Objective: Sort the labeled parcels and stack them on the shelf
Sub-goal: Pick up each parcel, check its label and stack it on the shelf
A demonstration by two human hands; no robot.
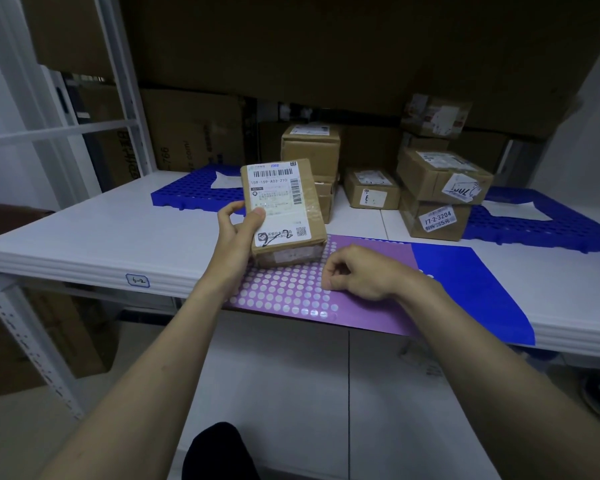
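Left hand (238, 230) wrapped round a small box (283, 209), label up, above the shelf (101, 233) edge. Right hand (357, 271) loosely curled, holding nothing, resting on a purple sticker sheet (284, 289). More boxes (440, 188) stacked behind.

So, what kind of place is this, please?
Probably a parcel storage or pickup room. Taped cardboard parcels with shipping labels stand on a white metal shelf tagged "6-2", and the left hand holds a barcoded parcel over a sheet of round stickers.
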